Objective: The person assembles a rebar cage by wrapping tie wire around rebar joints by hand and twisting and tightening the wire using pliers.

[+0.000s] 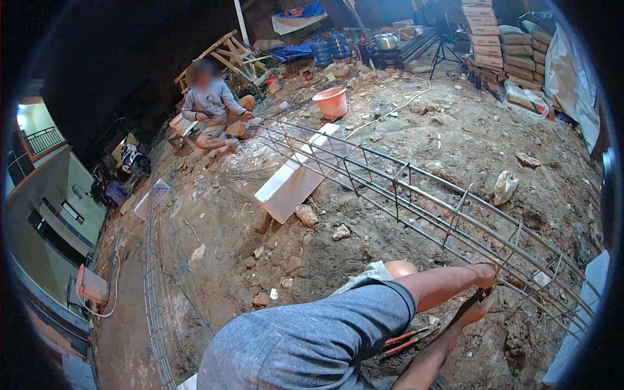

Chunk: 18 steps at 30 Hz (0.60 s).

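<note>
A long rebar cage (370,178) of steel bars and square stirrups runs diagonally across the view. My left hand (484,272) is at its near lower bar, fingers curled against the steel. Just below, my right hand (477,310) is close to the left one, with a dark, thin thing by its fingers that is too small to name. Red-handled pincers (407,338) lie on the soil between my forearms. Under the cage stand a pale lightweight concrete block (292,192) and, near its right end, another pale block (580,317).
A person (214,105) sits near the cage's far end. Beyond the block stands an orange bucket (332,103). Another rebar cage (150,287) lies at left. Stones (306,214) dot the uneven soil. Stacked sacks (517,53) and a tripod (442,51) stand at the back.
</note>
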Motion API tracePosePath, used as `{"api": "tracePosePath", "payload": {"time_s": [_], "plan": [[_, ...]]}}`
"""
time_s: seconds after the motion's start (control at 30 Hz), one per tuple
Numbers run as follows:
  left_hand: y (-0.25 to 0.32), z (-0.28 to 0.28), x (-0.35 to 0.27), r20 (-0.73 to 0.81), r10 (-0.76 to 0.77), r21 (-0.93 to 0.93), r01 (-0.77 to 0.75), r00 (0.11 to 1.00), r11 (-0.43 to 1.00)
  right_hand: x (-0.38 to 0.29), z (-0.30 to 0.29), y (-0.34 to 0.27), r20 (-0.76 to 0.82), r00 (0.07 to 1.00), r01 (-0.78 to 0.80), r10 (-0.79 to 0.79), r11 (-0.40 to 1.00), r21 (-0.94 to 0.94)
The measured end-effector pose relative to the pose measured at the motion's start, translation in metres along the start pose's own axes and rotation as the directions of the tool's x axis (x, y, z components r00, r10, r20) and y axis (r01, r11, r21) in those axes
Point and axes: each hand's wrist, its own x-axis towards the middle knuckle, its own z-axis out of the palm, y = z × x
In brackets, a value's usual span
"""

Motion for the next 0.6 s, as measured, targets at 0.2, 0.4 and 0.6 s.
{"api": "tracePosePath", "payload": {"time_s": [0.2,0.4,0.6], "plan": [[0.007,-0.003,-0.018,-0.095,0.052,-0.014,-0.054,0.994,0.998,0.009,-0.001,0.017,-0.119,0.989,0.079,-0.083,0.996,-0.034],[-0.005,0.003,-0.004,0.033,0.104,-0.014,-0.103,0.994,0.995,0.016,0.022,0.047,-0.069,0.997,0.012,-0.029,0.972,-0.234],[-0.006,0.021,0.012,-0.121,-0.013,0.028,0.017,0.993,0.999,0.030,0.054,0.071,0.257,0.756,-0.639,0.603,0.591,0.492]]}}
